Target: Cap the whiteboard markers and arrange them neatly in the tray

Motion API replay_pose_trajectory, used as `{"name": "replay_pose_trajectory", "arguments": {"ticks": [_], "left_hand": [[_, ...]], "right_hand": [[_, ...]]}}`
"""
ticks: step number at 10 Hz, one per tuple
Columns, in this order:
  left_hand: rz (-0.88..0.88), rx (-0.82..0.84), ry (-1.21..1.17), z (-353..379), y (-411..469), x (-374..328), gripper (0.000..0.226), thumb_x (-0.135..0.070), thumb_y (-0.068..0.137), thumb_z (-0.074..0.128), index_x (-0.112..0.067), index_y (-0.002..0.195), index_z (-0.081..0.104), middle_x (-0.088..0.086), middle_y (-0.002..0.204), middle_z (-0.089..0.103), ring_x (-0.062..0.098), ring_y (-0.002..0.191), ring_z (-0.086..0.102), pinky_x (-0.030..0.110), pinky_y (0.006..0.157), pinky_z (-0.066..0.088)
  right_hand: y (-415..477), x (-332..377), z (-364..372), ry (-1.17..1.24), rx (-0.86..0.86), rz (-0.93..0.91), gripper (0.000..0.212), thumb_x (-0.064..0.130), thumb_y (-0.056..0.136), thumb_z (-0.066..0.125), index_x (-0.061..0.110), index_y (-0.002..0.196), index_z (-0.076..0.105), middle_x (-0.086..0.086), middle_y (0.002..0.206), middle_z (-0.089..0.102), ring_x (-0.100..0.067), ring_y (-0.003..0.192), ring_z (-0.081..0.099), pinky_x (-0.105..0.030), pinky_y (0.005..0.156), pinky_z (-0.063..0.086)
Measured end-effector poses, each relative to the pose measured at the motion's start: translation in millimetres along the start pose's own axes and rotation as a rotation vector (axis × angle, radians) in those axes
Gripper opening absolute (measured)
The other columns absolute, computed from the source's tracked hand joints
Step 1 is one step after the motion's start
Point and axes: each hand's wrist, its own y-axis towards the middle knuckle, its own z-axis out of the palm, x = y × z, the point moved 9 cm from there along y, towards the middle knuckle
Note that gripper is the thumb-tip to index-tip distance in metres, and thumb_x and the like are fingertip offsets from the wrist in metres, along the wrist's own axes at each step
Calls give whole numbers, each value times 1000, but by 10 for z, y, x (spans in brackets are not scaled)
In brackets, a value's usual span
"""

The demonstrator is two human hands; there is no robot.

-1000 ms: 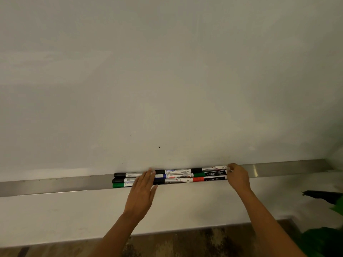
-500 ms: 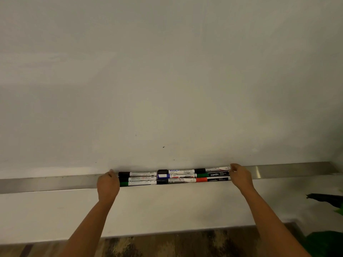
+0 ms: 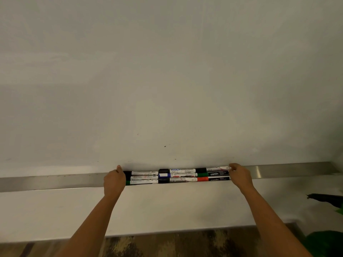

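Observation:
Several capped whiteboard markers [image 3: 178,176] lie in three stacked rows, end to end, in the long metal tray [image 3: 55,180] under the whiteboard [image 3: 167,80]. Caps show black, blue, green and red. My left hand [image 3: 114,181] is curled against the left ends of the rows and hides the caps there. At the other side, my right hand [image 3: 239,175] presses on the right ends, its fingertips at the top marker. The bundle sits squeezed between both hands.
The tray runs on bare to both sides of the markers. A white wall panel [image 3: 167,206] lies below it, then patterned floor [image 3: 185,243]. A dark pointed object [image 3: 324,198] and something green [image 3: 324,243] sit at the lower right.
My left hand slid from the middle of the markers to their left ends. The right hand stayed at the right ends. The rows now sit tighter and more even.

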Motion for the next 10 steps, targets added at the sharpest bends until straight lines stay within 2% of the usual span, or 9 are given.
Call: {"name": "replay_pose_trajectory", "arguments": {"ticks": [1, 2, 3, 4, 6, 7, 9, 10], "left_hand": [[15, 3, 1, -15, -16, -34, 55, -22, 100, 22, 9, 73, 59, 35, 98, 61, 41, 96, 55, 40, 84, 39], [21, -4, -1, -32, -2, -36, 52, -22, 100, 21, -5, 57, 46, 32, 93, 63, 37, 85, 53, 38, 81, 38], [61, -17, 15, -28, 0, -47, 53, -21, 100, 21, -9, 52, 41, 21, 72, 59, 27, 73, 45, 37, 75, 37], [71, -15, 21, 22, -10, 9, 49, -22, 99, 25, 0, 64, 52, 24, 81, 62, 26, 71, 46, 34, 68, 35], [132, -77, -31, 13, -114, 24, 50, -21, 98, 30, -9, 50, 40, 8, 53, 47, 28, 58, 47, 33, 59, 35], [151, -69, -12, 49, -143, 99, 43, -26, 97, 29, -9, 64, 50, 12, 72, 56, 29, 68, 52, 35, 63, 40], [197, -75, 175, 33, -193, 90, 41, -28, 97, 29, -7, 85, 62, 12, 85, 64, 30, 78, 60, 32, 64, 42], [272, -45, 135, 40, -271, 43, 14, -14, 88, 53, -10, 79, 64, 8, 75, 65, 26, 67, 62, 31, 56, 45]], "right_hand": [[-1, 14, 10, -23, -2, -9, 30, 2, 92, 44, -2, 119, 54, -26, 119, 58, -39, 106, 54, -38, 87, 44], [-9, 34, 8, -36, -4, -22, 30, 0, 90, 45, -4, 119, 54, -27, 119, 58, -38, 106, 54, -37, 88, 43], [-8, 39, 4, -40, -20, -53, 31, -4, 88, 46, -8, 118, 53, -28, 120, 57, -38, 108, 54, -37, 89, 43], [-39, 42, 5, -40, -20, -70, 28, -6, 87, 47, -10, 114, 55, -30, 115, 59, -39, 103, 56, -38, 86, 45], [-111, 42, -13, -67, -30, -117, 28, -7, 86, 48, -9, 113, 56, -30, 111, 59, -40, 101, 56, -39, 86, 45], [-166, 34, -48, -86, -56, -161, 28, -7, 85, 51, -7, 112, 57, -29, 109, 60, -40, 98, 57, -40, 85, 46], [-288, -95, -60, -194, 0, -228, 28, 0, 83, 58, 1, 111, 60, -24, 108, 62, -37, 98, 59, -41, 83, 48], [-391, -102, -213, -213, -42, -262, 26, -2, 81, 60, 4, 106, 64, -21, 106, 63, -36, 98, 59, -40, 82, 47]]}}
